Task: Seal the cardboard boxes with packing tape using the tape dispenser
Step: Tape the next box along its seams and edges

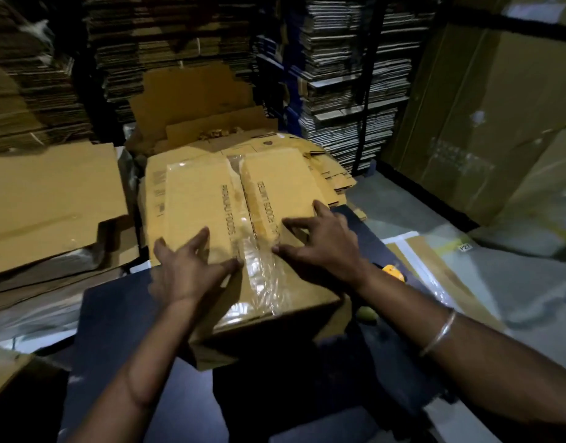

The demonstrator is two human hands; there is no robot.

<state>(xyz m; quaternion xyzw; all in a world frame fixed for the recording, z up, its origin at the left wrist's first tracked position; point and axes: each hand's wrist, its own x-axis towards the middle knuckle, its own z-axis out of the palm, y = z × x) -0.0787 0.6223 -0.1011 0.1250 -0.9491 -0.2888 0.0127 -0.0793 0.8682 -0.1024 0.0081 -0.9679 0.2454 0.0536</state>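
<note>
Stacks of flattened cardboard (348, 78) rise in the dim storeroom behind my work surface, a dark board (122, 314) laid across the piles. My left hand (185, 270) lies on the near left part of the cardboard box (195, 199), fingers spread and fairly straight, pressing down on the left top flap, with my thumb tip at the edge of the tape. My right hand (320, 244) presses the right flap the same way, fingers splayed and extended, forefinger touching the tape's right edge. Neither hand grips anything; both are flat and released on the box top. On my right forearm sits a thin metal bangle (439, 332).

Between my hands runs the strip of clear packing tape (259, 260), shiny and wrinkled, laid along the centre seam where the two flaps meet and folding down over the near edge of the box. Dark lettering runs along both flaps beside the seam. Just right of my right wrist, a small yellow part (392, 272) of something shows on the board; I cannot tell what it is. Beyond the box stands an open carton (192, 100) with raised flaps, and loose cardboard sheets (48, 199) lie to the left. To the right, a tall carton (486, 116) leans against the stacks.
</note>
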